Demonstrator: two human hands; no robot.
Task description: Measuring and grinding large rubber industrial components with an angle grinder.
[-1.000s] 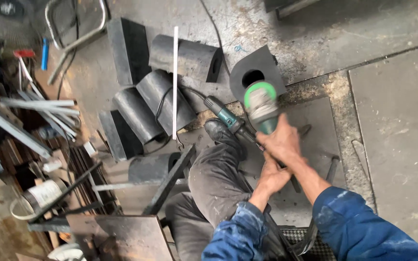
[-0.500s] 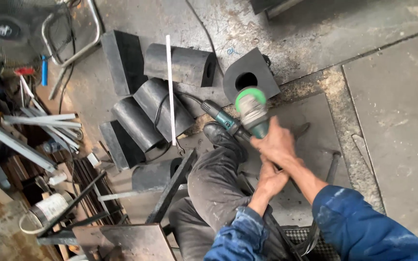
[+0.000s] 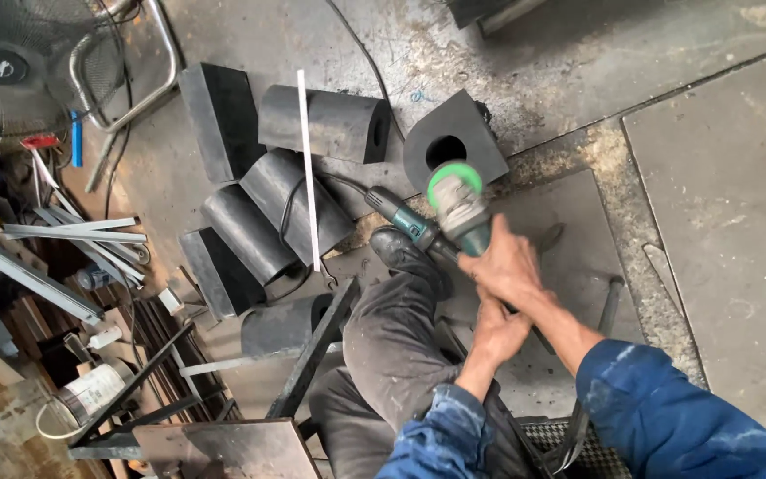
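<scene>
My right hand is closed around the body of a green angle grinder. The grinder's head points at a black square block with a round hole. Its rear handle and cable run off to the left. My left hand sits just below, fingers curled on a dark metal bar that lies on the steel floor plate. My grey trouser leg and black shoe rest beside the grinder.
Several black half-round blocks and a thin white strip lie to the left. Metal bars and scrap crowd the far left, beside a fan and a tube frame. A dark angle-iron frame lies near my leg.
The view has drifted a little. My hands keep their hold and the grinder stays by the holed block, its head slightly lower.
</scene>
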